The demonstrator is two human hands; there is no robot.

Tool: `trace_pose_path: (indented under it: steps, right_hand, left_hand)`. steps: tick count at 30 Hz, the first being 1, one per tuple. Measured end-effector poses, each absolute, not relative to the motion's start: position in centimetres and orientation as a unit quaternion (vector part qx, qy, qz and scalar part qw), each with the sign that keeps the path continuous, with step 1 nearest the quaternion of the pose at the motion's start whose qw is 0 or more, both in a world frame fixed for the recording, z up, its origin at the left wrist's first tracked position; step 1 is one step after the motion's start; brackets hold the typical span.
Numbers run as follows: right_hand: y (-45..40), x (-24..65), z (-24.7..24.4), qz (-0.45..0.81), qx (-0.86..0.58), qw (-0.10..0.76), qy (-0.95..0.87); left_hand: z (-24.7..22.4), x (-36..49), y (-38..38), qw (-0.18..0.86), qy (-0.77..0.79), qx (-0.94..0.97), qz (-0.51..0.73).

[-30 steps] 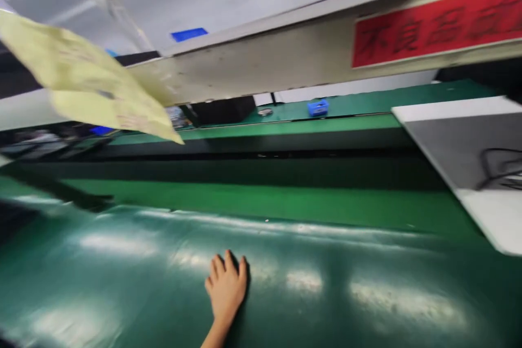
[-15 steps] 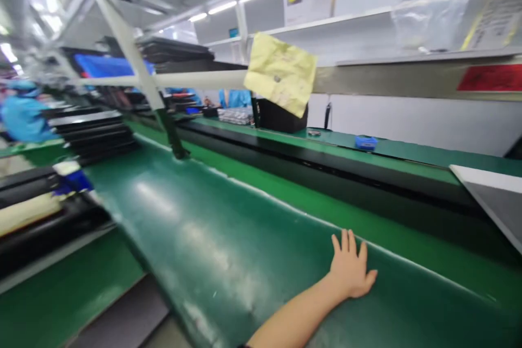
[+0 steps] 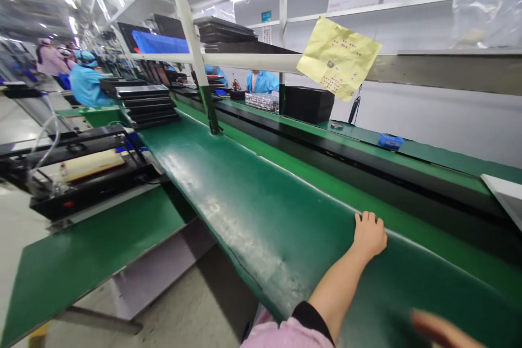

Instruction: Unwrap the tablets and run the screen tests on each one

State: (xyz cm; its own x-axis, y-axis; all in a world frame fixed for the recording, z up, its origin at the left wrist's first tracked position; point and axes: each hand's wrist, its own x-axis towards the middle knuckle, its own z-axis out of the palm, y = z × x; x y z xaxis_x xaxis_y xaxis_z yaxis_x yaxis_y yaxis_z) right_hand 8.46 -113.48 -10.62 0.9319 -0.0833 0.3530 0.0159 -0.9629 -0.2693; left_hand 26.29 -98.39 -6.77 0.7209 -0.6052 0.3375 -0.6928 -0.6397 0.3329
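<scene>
My head view is swinging further along the line, and my left hand (image 3: 369,236) is lying open on the green conveyor belt (image 3: 261,217), slick and flexible, best taken at its edge. My right hand (image 3: 440,329) is passing too blurred to judge its grip.

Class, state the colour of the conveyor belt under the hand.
Dark green belt, best seen in the head view.

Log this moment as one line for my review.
left hand: resting flat on green conveyor belt, empty | right hand: blurred, over belt | nearby: yellow paper sheet at overhead rail
</scene>
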Motion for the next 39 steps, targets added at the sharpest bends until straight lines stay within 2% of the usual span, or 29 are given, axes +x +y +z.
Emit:
trace_pose_path:
  steps: [2,5,8,12,18,24,31,39]
  right_hand:
    - [-113.3,11.4,-10.8,-0.154,-0.980,0.124,0.025]
    - [-112.1,16.4,-10.0,-0.089,-0.981,0.020,0.169]
    - [-110.3,19.2,-7.9,-0.062,-0.977,-0.012,0.203]
    - [-109.2,19.4,-5.9,-0.078,-0.980,0.017,0.183]
    - [-110.6,20.2,-5.3,-0.083,-0.975,0.092,0.182]
    - [-111.8,22.5,-4.5,-0.065,-0.974,0.161,0.143]
    - [-112.6,25.2,-3.6,-0.066,-0.967,0.201,0.141]
    - [-113.0,25.5,-3.3,-0.080,-0.955,0.199,0.207]
  left_hand:
    - [-6.8,25.9,-98.1,0.220,-0.362,0.901,0.088]
    - [-6.7,25.5,-97.5,0.214,-0.355,0.906,0.085]
    - [-6.1,25.2,-96.9,0.204,-0.357,0.907,0.093]
    - [-5.2,25.3,-96.8,0.181,-0.357,0.910,0.105]
    - [-4.5,27.9,-99.2,0.130,-0.333,0.929,0.094]
    - [-3.8,31.4,-101.9,0.048,-0.263,0.963,0.012]
    - [-2.6,34.9,-104.8,0.100,-0.226,0.969,0.008]
    - [-3.3,36.2,-106.2,0.141,-0.283,0.935,0.163]
